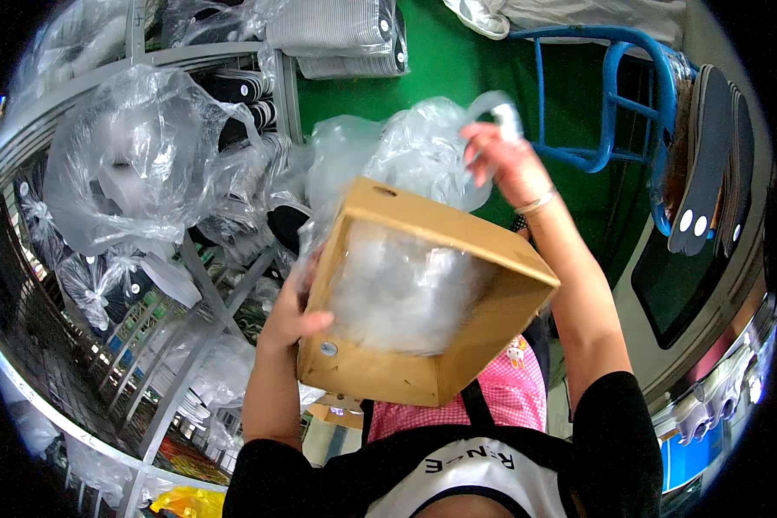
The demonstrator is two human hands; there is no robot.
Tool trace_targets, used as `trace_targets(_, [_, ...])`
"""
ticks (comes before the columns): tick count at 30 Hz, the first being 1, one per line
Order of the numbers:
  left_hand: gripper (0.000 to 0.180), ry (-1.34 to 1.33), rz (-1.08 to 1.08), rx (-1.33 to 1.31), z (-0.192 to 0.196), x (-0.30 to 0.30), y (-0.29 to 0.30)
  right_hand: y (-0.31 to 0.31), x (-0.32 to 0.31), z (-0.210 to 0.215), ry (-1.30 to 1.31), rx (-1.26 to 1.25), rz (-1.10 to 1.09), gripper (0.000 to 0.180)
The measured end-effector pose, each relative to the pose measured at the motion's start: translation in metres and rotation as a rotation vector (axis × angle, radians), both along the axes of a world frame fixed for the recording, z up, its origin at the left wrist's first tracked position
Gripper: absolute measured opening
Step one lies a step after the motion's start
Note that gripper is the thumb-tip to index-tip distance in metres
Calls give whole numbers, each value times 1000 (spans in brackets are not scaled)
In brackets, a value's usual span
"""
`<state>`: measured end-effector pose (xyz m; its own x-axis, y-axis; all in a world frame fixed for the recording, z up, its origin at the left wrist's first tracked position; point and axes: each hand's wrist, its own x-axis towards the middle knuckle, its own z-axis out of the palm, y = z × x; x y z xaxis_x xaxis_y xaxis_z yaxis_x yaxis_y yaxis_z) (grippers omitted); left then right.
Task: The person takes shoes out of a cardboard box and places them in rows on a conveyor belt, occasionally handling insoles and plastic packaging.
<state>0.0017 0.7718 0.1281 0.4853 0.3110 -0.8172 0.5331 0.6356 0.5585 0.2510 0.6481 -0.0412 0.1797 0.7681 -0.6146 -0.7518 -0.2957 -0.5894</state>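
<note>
A pink checked apron point(508, 388) is nearest, at the person's waist. Directly in front of it is an open cardboard box point(375, 377), tilted, its open side turned up toward the head. The box contains crumpled clear plastic point(397, 298), which covers much of the interior; the inner right wall is exposed. A round hole is visible in the far wall.

The left hand point(292, 312) grips the left side of the box, thumb on the near part of that side. The right hand point(502, 166) is raised past the far edge of the box, apart from it, fingers bent near a blurred clear-and-white item point(502, 121); whether they grip it cannot be told. The box is therefore supported at its left side and lies between the two forearms.

Beyond the far edge are clear plastic bags point(427, 142). To the left, a metal rack point(200, 356) carries clear bags and dark insoles point(237, 86). To the right, a blue metal frame point(600, 160) stands beyond the right forearm. Green floor point(457, 56) extends between rack and frame. Farthest off, stacked insoles point(328, 24) lie in clear wrapping.
</note>
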Motion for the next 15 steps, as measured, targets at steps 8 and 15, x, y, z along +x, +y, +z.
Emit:
trace_targets(8, [76,3,68,-384,-89,0,-6,-4,41,111,-80,455,804,41])
trace_targets(15, [72,-90,75,-355,-93,-10,-2,-25,65,89,-364,-333,760,33])
